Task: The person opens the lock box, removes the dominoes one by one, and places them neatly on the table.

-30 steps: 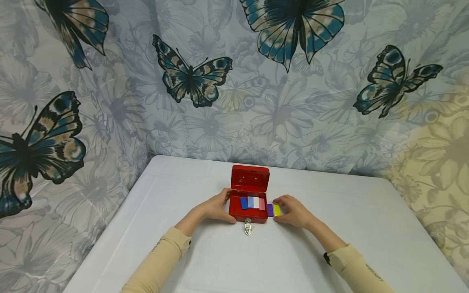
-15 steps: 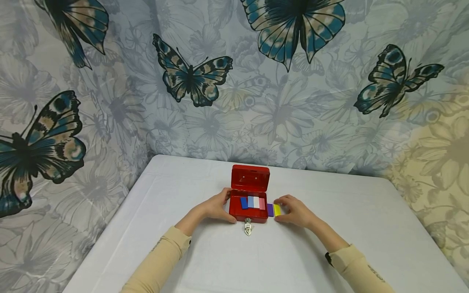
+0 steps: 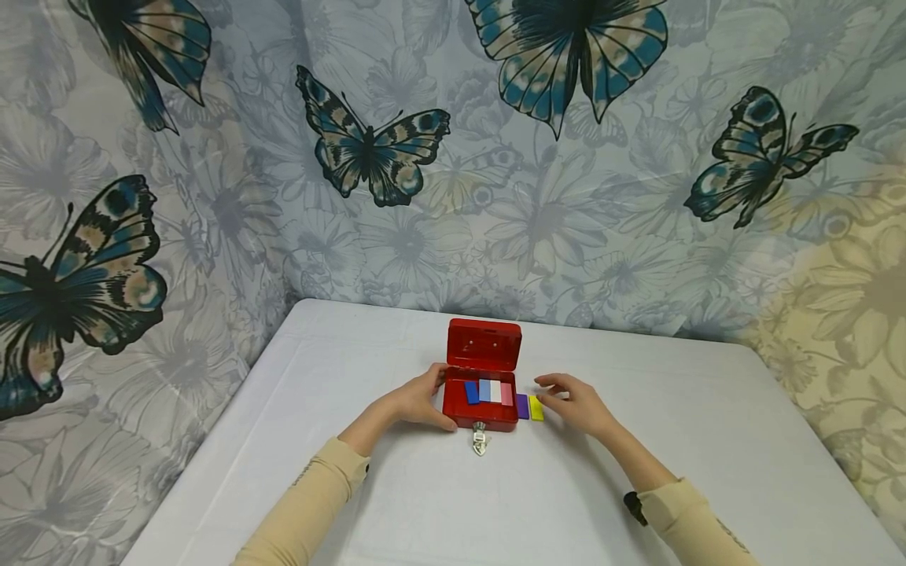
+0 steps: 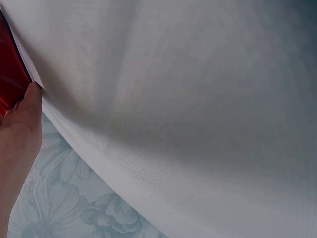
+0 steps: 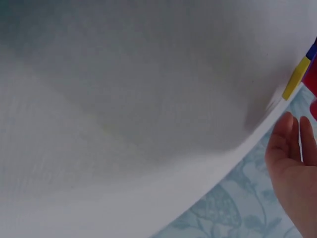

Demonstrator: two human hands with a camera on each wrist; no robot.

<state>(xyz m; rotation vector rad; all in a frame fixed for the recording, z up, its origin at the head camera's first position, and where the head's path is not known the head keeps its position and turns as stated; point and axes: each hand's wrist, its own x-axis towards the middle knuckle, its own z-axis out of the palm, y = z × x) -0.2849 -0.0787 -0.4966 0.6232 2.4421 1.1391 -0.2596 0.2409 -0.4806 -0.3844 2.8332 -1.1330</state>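
Left hand point(image 3: 414, 402) is gripping the open box point(image 3: 480, 405) holding three tiles, right hand point(image 3: 576, 402) is hovering loose-fingered by purple point(image 3: 522, 406) and yellow point(image 3: 536, 407) tiles outside.

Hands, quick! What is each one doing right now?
Left hand: curled round the left side of the red box, holding it.
Right hand: open, fingers relaxed, holding nothing, just beside the yellow block.

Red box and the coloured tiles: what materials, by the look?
Red box: likely painted metal, glossy; thin hinged lid, key in the front lock. Yellow tile and purple tile: flat, matte, uniform colour; probably plastic or painted wood, can't tell which.
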